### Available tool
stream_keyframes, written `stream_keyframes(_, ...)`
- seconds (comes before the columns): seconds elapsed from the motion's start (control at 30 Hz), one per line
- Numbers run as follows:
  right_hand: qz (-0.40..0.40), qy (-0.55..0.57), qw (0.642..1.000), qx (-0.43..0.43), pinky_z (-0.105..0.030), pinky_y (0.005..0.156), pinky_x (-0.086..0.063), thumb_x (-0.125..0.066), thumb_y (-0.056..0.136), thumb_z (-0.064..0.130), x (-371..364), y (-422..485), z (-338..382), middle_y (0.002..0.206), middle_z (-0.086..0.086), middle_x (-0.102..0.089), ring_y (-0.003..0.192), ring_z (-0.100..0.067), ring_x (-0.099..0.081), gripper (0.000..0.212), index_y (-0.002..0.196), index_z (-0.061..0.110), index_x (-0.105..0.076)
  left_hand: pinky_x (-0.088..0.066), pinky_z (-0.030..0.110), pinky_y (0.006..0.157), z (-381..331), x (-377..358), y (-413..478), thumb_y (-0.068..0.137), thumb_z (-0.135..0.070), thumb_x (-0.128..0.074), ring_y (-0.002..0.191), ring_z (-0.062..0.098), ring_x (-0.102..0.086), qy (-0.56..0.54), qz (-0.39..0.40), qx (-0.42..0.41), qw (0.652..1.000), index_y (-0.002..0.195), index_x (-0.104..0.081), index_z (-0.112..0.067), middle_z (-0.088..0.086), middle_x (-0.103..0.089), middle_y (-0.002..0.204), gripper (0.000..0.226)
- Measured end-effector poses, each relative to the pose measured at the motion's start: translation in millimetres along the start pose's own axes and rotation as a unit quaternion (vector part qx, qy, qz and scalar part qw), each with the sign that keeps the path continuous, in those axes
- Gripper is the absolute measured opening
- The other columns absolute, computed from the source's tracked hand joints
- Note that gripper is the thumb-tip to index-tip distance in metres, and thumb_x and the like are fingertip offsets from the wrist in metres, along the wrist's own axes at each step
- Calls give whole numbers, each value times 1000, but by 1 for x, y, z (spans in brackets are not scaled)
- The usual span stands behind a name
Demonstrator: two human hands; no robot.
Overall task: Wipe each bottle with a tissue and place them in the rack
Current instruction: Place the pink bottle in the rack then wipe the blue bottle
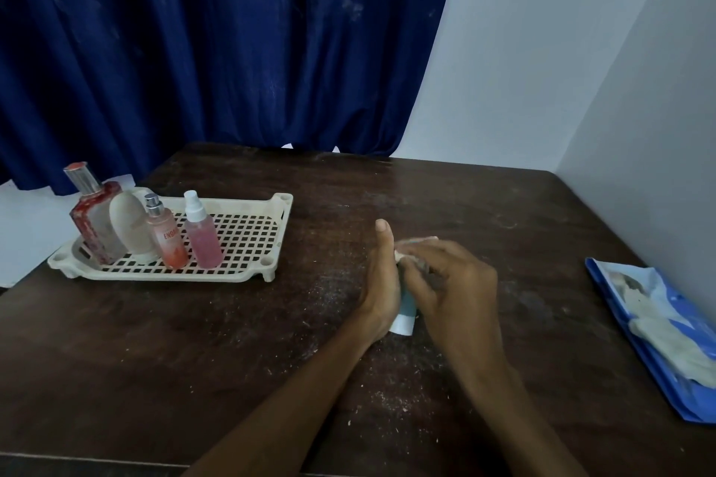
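My left hand (381,283) grips a small teal-and-white bottle (405,316) in the middle of the table; only its lower end shows between my hands. My right hand (445,279) presses a crumpled white tissue (414,244) against the bottle's upper part. At the left, a cream perforated rack (248,244) holds several bottles at its left end: a tall red-stained glass perfume bottle (95,221), a white oval bottle (129,227), an orange-pink spray bottle (166,238) and a pink spray bottle (201,234). The rack's right half is bare.
A blue tissue packet (658,337) with white tissues on it lies at the table's right edge beside the white wall. The dark wooden table (193,360) is dusty. A dark blue curtain (213,43) hangs behind it.
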State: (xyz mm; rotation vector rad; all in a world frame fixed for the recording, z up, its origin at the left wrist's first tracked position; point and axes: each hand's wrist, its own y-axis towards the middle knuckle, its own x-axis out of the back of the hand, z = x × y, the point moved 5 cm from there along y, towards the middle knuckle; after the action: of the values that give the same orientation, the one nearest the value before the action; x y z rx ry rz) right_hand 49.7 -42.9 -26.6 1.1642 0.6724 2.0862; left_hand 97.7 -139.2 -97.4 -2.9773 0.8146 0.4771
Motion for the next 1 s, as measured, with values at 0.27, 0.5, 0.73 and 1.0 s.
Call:
stream_keyframes(0.27,-13,40,996,-84,-15,77,-53,-72,89,15,-2,11,-23,97,7,-74,84,-1,-67,17,105,17,-77,-52,29,53,-5,6,2,93,-74,-18,59,23,-63,50,-18,-32,998,78,-69,0,18,-65,67,91)
stream_keyframes(0.5,5,26,993,-115,-12,73,-52,-74,86,15,-1,-31,-23,92,10,-74,78,0,-66,19,104,20,-77,-60,33,70,-8,8,5,91,-64,-20,73,32,-71,3,-25,-39,999,101,-75,-1,23,-75,81,84)
stream_keyframes(0.73,-25,32,994,-99,-16,73,-53,-74,86,10,6,-10,-26,92,9,-74,78,-1,-67,17,101,18,-78,-54,29,61,-7,10,5,99,-57,-25,64,21,-66,69,-36,-35,996,82,-72,0,17,-70,70,76)
stream_keyframes(1.0,-24,21,997,-72,-1,76,-43,-73,87,9,4,-10,-18,95,9,-73,81,1,-64,17,101,16,-77,-52,31,64,-8,11,5,101,-54,-28,66,25,-63,34,-43,-47,997,80,-67,6,26,-67,75,75)
